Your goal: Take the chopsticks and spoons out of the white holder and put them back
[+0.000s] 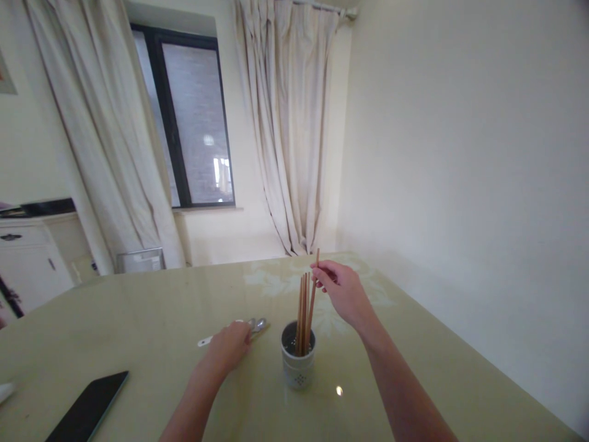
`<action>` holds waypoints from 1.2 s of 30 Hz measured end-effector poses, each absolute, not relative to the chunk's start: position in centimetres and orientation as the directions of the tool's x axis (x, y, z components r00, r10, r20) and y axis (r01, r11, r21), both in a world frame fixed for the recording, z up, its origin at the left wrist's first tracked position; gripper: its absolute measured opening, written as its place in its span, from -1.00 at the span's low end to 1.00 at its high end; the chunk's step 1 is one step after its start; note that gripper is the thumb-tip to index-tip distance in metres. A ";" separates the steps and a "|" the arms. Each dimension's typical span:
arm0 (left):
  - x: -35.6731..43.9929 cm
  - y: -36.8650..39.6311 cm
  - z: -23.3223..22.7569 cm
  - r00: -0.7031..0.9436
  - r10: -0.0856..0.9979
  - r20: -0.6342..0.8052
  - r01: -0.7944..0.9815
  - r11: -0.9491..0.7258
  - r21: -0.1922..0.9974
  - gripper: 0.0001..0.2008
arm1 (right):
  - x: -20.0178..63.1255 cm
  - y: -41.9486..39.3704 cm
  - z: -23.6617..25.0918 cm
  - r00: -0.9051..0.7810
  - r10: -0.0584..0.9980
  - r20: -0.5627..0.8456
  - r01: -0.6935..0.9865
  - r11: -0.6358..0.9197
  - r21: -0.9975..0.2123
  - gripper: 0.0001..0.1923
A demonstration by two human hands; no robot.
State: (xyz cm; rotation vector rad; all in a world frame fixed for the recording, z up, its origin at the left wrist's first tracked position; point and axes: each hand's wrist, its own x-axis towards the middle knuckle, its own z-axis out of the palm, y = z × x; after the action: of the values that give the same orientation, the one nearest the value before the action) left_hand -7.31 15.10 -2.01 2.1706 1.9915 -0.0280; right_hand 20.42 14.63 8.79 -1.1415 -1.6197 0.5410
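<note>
A white perforated holder [298, 367] stands upright on the glossy pale green table [138, 319]. Several wooden chopsticks [302, 313] stand in it. My right hand [343, 291] pinches the top of one chopstick [313, 288], whose lower end is inside the holder. My left hand [229, 347] rests on the table left of the holder, fingers over spoons [257, 324] with a white handle [205, 340] sticking out to the left.
A dark phone [87, 408] lies flat near the table's front left edge. A white object [5, 391] shows at the far left edge. Curtains, a window and a white cabinet [27, 258] stand beyond the table; a plain wall runs along the right.
</note>
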 end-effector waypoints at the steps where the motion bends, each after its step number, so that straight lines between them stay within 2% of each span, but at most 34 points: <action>1: -7.4 15.2 -2.2 0.098 0.984 -0.148 0.988 -0.078 0.133 -0.78 | 20.3 14.8 8.5 -0.043 0.893 0.449 0.460 0.417 -0.784 -0.77; 5: -7.8 15.3 -2.8 0.140 0.981 -0.133 0.980 -0.119 0.160 -0.77 | 19.9 15.2 7.3 -0.087 0.952 0.294 0.649 0.278 -0.708 -0.84; 10: -8.1 15.8 -2.5 0.145 0.987 -0.069 0.968 -0.127 0.216 -0.82 | 19.6 15.5 6.5 -0.042 0.979 0.198 0.705 0.170 -0.689 -0.90; 13: -8.1 15.8 -1.1 0.166 0.986 0.027 0.929 -0.165 0.332 -0.87 | 19.4 15.7 6.4 -0.052 0.974 0.220 0.732 0.187 -0.655 -0.89; 17: -7.6 15.0 1.6 0.182 0.971 0.157 0.814 -0.238 0.529 -0.84 | 19.1 15.9 6.2 -0.052 0.976 0.209 0.782 0.170 -0.600 -0.82; 22: -6.3 13.9 3.8 0.111 0.943 0.312 0.550 -0.320 0.771 -0.77 | 19.2 15.8 6.2 -0.039 0.983 0.180 0.813 0.136 -0.566 -0.86; 26: -5.2 13.1 4.8 0.080 0.921 0.382 0.296 -0.388 0.873 -0.68 | 19.4 14.5 7.7 0.053 0.926 0.373 0.833 0.165 -0.528 -0.69; 28: -4.4 12.6 5.4 0.070 0.907 0.415 0.227 -0.420 0.879 -0.68 | 19.0 13.5 8.7 0.011 0.887 0.461 0.742 0.301 -0.599 -0.69; 31: -2.9 11.6 6.0 0.090 0.889 0.449 0.204 -0.457 0.865 -0.73 | 18.0 12.1 9.6 -0.174 0.858 0.483 0.408 0.509 -0.758 -0.74; 33: -2.0 11.0 6.3 0.116 0.879 0.463 0.201 -0.478 0.855 -0.75 | 17.3 11.7 9.7 -0.270 0.840 0.471 0.199 0.528 -0.826 -0.78; 36: -1.5 10.7 6.6 0.137 0.871 0.471 0.201 -0.490 0.848 -0.75 | 16.9 11.6 9.7 -0.265 0.837 0.478 0.090 0.516 -0.852 -0.77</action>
State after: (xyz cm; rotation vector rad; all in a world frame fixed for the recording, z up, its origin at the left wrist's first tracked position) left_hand -1.54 10.69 6.62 1.7987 1.0313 1.3865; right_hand 16.90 11.61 9.67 -0.7906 -1.7001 0.8832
